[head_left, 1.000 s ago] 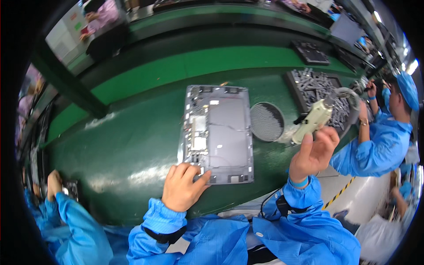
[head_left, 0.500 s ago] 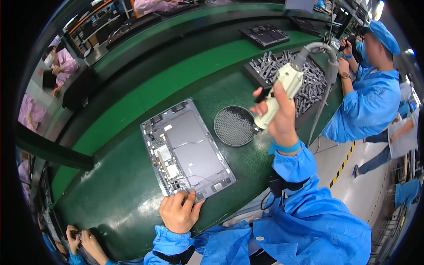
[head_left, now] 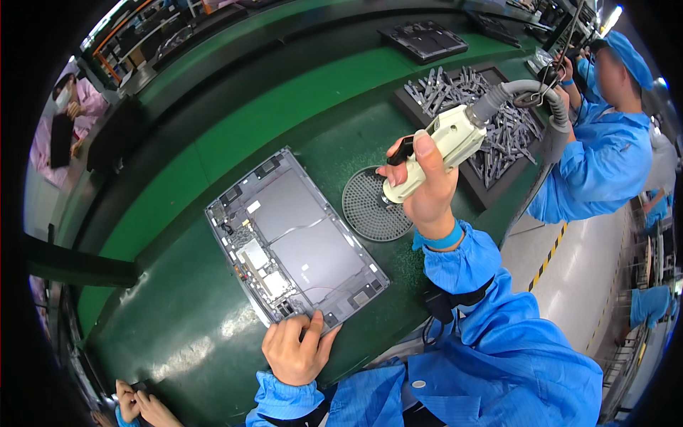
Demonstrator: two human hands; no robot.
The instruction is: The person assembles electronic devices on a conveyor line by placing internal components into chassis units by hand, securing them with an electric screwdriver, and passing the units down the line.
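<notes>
A grey opened tablet chassis, with circuit boards along its left side, lies flat on the dark green bench. My left hand presses on its near corner with the fingers spread over the edge. My right hand grips a pale electric screwdriver whose tip points down onto a round perforated screw dish to the right of the chassis. A grey hose runs from the top of the screwdriver up and to the right.
A dark tray of small metal parts lies behind the dish, and another dark tray sits further back. A person in blue works at the right. Another person's hands show at the lower left. A green belt strip runs along the bench.
My right hand has brought the screwdriver down from above the parts tray so that its tip is on the perforated dish. My left hand stays on the near corner of the chassis.
</notes>
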